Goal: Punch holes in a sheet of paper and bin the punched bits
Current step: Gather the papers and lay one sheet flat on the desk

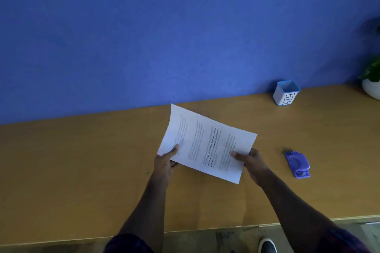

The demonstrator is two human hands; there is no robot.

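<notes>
Paper pinched at its near edge between left hand and right hand, above the desk.

counter: tan wood, against a blue wall
hole punch: purple, at 3 o'clock
bin: white, blue-rimmed, at 1 o'clock
plant pot: white, far 2 o'clock edge

One head-worn view looks forward and down — close over the desk, facing the blue wall.

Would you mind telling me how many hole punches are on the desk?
1. The purple hole punch lies on the wooden desk, right of the printed sheet and nearer than the bin. None seems hidden.
</notes>
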